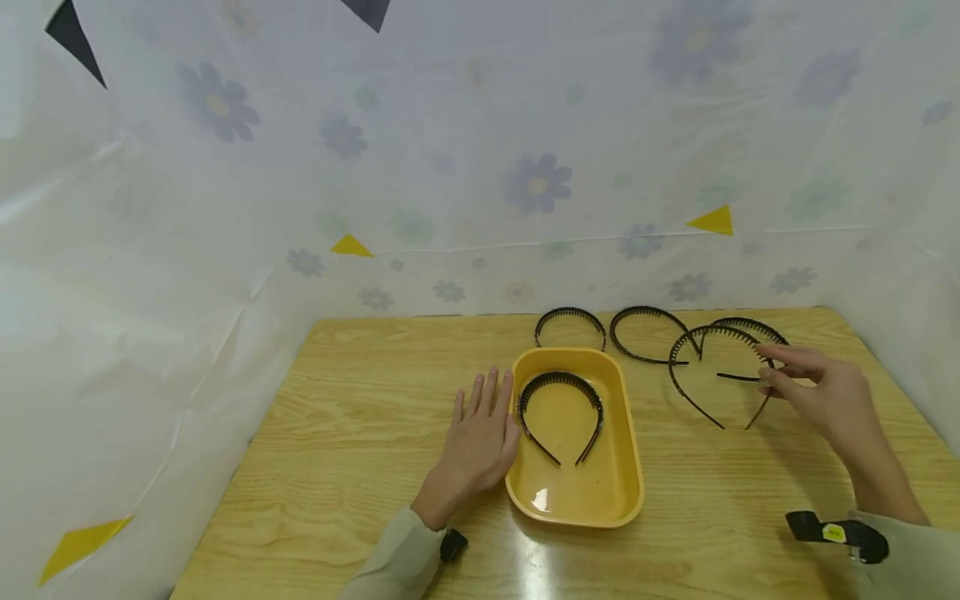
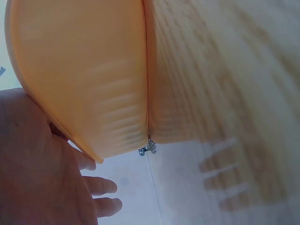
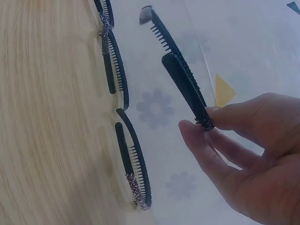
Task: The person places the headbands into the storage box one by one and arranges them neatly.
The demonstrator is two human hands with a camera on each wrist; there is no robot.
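My right hand (image 1: pixel 832 400) pinches a black toothed headband (image 1: pixel 674 379) by one side between thumb and fingers, above the table's right part. In the right wrist view, that headband (image 3: pixel 182 84) shows its teeth and a glittery patch at the fingertips. My left hand (image 1: pixel 480 437) lies along the left side of a yellow plastic tray (image 1: pixel 566 496), fingers straight. The left wrist view has this hand (image 2: pixel 42 164) against the tray's rim and outer wall (image 2: pixel 79 70). Inside the tray lie black headbands (image 1: pixel 558 379), closely overlapped, their tips toward me.
Behind the tray stands a black headband (image 1: pixel 570 311). Two more, one at mid-right (image 1: pixel 647 310) and one partly behind the held piece (image 1: pixel 776 333), are on the wooden table (image 1: pixel 360 417). A flowered white sheet (image 1: pixel 450 167) hangs along the back and sides.
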